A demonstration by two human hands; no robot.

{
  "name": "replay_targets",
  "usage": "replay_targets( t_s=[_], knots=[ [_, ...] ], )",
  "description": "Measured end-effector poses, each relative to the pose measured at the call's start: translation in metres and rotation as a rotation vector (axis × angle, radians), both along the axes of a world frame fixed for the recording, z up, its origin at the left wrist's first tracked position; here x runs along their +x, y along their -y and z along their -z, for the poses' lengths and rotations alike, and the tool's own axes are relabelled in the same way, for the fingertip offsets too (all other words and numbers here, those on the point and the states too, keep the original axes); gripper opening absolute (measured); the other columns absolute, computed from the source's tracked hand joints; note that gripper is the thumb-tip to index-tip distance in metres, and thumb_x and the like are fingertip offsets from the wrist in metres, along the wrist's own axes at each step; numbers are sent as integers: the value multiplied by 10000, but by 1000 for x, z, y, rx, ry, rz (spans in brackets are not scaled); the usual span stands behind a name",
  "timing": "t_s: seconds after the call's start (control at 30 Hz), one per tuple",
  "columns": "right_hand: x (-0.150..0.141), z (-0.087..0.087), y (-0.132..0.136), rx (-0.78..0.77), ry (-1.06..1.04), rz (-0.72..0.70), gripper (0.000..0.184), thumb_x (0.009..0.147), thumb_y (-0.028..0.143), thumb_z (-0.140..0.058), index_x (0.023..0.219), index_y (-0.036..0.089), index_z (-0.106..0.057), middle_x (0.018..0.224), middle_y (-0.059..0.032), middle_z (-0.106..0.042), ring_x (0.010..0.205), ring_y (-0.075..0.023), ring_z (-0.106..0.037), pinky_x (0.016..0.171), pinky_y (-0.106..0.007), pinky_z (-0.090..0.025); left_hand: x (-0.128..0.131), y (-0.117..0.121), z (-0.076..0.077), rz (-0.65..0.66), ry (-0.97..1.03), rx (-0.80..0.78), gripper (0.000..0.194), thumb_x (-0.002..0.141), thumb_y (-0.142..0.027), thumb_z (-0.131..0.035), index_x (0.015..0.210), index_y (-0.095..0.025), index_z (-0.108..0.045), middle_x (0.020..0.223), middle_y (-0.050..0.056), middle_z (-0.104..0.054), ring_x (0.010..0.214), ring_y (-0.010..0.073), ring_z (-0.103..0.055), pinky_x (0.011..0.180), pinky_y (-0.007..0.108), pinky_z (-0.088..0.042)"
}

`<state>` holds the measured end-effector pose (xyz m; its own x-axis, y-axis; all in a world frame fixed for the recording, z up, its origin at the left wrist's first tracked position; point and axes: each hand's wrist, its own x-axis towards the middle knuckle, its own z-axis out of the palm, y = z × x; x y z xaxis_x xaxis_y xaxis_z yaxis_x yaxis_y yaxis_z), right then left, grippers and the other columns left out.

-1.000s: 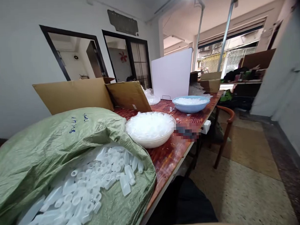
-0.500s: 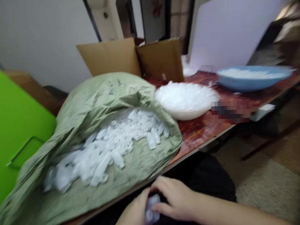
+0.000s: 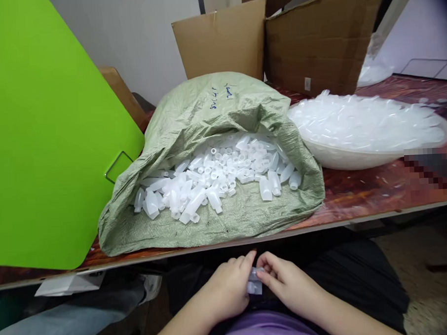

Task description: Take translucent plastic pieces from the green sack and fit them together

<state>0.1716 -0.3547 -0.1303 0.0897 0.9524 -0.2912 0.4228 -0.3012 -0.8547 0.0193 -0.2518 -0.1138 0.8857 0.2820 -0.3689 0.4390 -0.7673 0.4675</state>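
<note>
Low in front of my lap, below the table edge, my left hand is closed around small translucent plastic bottles, whose ends stick out between the hands. My right hand pinches at the same pieces with thumb and fingers; how many there are is partly hidden. Above the hands, a green woven sack lies on the table with its mouth toward me. Many similar loose white bottles spill inside its opening.
To the right, a wide white basin is heaped with translucent pieces. Behind stands an open cardboard box. A bright green board with a wire handle leans at left. Another person's denim-covered leg shows beneath the table.
My view has swung to the right and down, bringing the basin closer and dropping the blue basin out of sight. Both hands stay together at the small bottles.
</note>
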Motion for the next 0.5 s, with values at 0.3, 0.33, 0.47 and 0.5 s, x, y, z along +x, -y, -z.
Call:
replay_targets(
  t_s=[0.3,0.33,0.47,0.5],
  knots=[
    [-13,26,-22,-280,-293,174,166,845,341,-417,767,195,-429,566,56,-460,423,-77,-387,438,-210,-342,2,2,18,52,-109,230,643,747,-83,-398,1374,-93,-258,1127,163,-567,919,283,-558,746,412,-488],
    [-11,26,-25,-307,-293,174,185,854,355,-398,786,189,-442,575,48,-473,421,-82,-405,442,-217,-357,4,1,18,46,-106,234,640,745,-80,-401,1370,-93,-261,1121,163,-569,912,282,-563,742,408,-489],
    [4,12,-23,-160,53,146,269,873,387,-388,901,164,-536,784,-59,-595,670,-161,-576,622,-287,-430,12,-3,15,1,13,198,619,756,-96,-405,1358,-128,-265,1170,156,-543,964,276,-562,789,397,-484],
    [9,5,-21,-112,202,117,290,880,395,-379,905,166,-556,833,-81,-609,734,-185,-587,657,-306,-427,14,-5,14,-13,46,175,631,751,-98,-414,1361,-149,-259,1191,150,-531,983,273,-560,802,391,-483]
  ],
)
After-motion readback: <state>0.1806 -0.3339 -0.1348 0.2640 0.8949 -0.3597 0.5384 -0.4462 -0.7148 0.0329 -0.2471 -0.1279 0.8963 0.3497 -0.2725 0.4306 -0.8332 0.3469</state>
